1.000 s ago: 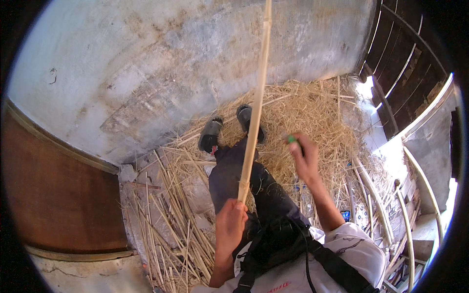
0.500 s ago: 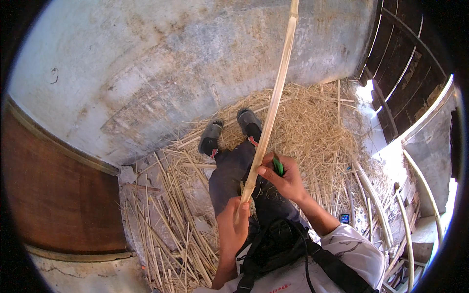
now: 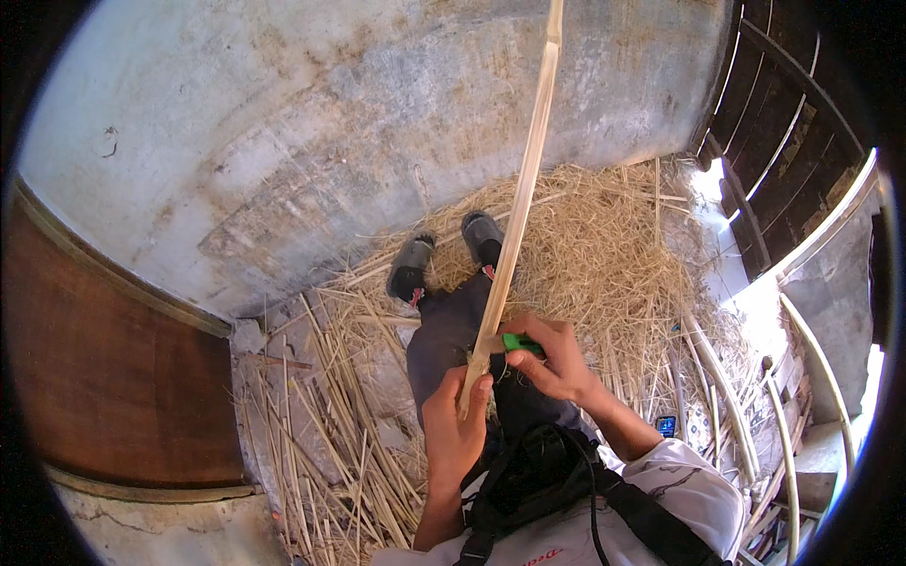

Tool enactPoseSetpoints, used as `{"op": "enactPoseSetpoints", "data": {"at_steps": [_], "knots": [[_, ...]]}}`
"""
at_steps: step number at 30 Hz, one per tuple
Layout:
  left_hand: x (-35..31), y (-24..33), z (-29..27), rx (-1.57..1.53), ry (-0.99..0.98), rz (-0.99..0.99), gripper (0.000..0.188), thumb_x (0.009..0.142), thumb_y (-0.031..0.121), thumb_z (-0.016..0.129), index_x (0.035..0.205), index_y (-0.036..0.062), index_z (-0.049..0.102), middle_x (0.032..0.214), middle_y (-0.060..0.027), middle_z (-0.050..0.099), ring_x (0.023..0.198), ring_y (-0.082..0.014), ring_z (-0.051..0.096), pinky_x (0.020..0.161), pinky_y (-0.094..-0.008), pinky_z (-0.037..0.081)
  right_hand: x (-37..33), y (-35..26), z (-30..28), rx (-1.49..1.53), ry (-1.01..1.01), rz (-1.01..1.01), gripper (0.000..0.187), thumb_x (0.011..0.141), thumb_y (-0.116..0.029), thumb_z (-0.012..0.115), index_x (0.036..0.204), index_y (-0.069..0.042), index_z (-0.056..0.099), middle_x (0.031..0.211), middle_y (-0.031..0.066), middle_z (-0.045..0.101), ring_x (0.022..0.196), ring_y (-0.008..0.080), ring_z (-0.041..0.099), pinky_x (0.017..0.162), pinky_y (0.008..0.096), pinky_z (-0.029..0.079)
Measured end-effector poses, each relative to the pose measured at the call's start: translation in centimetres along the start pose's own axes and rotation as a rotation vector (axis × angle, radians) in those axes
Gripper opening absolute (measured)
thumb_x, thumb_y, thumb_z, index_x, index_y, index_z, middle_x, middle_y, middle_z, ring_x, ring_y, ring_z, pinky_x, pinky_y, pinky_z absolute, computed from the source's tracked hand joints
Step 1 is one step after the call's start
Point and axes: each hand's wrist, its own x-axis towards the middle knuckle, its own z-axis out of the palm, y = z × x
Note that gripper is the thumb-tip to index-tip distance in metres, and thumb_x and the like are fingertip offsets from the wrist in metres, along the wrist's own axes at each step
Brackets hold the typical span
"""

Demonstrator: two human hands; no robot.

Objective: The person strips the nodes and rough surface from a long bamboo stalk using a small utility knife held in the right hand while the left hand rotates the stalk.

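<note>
A long pale bamboo strip (image 3: 521, 198) slants up and away from my lap, its far end running past the top of the view. My left hand (image 3: 455, 424) is closed around its near end. In my right hand (image 3: 559, 363) is a green-handled knife (image 3: 522, 344), gripped between thumb and fingers. Its short blade points left and meets the strip's right edge, just above a knot near my left hand. Part of the handle is hidden by my fingers.
Curly bamboo shavings (image 3: 595, 245) cover the floor beyond my legs. Many loose thin strips (image 3: 349, 453) lie on the left. A stained wall (image 3: 377, 123) stands ahead, a brown panel (image 3: 123, 377) at left. Thicker poles (image 3: 725, 396) lean at right, near a small dark device (image 3: 666, 426).
My right hand has turned so the knife's handle lies sideways and its blade meets the strip. The strip's far end has shifted slightly left, and my left hand has moved up a little.
</note>
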Motion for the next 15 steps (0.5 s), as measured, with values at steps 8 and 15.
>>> {"op": "enactPoseSetpoints", "data": {"at_steps": [8,15], "knots": [[-0.5,0.1,0.0,-0.002,0.054,0.052,0.02,0.109,0.019,0.064,0.115,0.0002,0.069,0.081,0.0018,0.063,0.071,-0.0047,0.051,0.063,-0.023,0.04,-1.6,-0.8,-0.2,-0.348,-0.005,-0.101,0.032,0.085,-0.035,0.086,0.105,-0.011,0.077,0.086,0.0071,0.073,0.072,0.031,0.073,0.063,0.0416,0.056],[-1.0,0.2,0.0,-0.011,0.066,-0.01,0.032,0.108,0.03,0.066,0.109,-0.0019,0.069,0.075,-0.0071,0.063,0.066,-0.011,0.055,0.06,-0.0316,0.045,-1.2,-1.0,-0.1,-0.419,0.033,-0.135,0.033,0.081,-0.036,0.089,0.101,-0.012,0.078,0.08,0.0049,0.073,0.067,0.0284,0.071,0.06,0.0388,0.055]]}}
